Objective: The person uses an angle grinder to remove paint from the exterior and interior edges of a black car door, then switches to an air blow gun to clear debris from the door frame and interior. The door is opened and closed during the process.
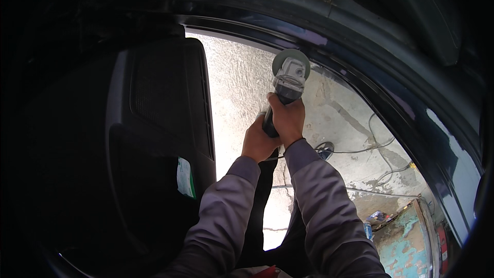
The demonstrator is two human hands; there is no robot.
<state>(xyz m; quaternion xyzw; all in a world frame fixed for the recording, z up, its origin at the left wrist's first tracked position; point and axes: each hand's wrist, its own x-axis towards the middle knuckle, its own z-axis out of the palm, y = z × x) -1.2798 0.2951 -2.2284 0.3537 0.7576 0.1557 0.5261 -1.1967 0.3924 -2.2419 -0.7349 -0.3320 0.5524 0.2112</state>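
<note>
Just above the middle of the frame, a grey-and-black angle grinder [289,86] with a round, greenish disc [279,65] is held out at arm's length in two bare hands. The right hand [289,118] is closed around the body just behind the metal head, likely to guide it; the left hand [259,141] is wrapped around the rear of the handle, probably to steady the weight. The disc's far edge overlaps a dark blue car door sill [315,39] curving across the upper right; from this angle I cannot tell whether they touch. An open door's black trim panel [167,90] fills the left, leaving a gap for the arms; its pocket holds a white-and-green paper [186,179]. A grey cord [355,151] lies loosely over concrete [337,123] at right, giving slack.
</note>
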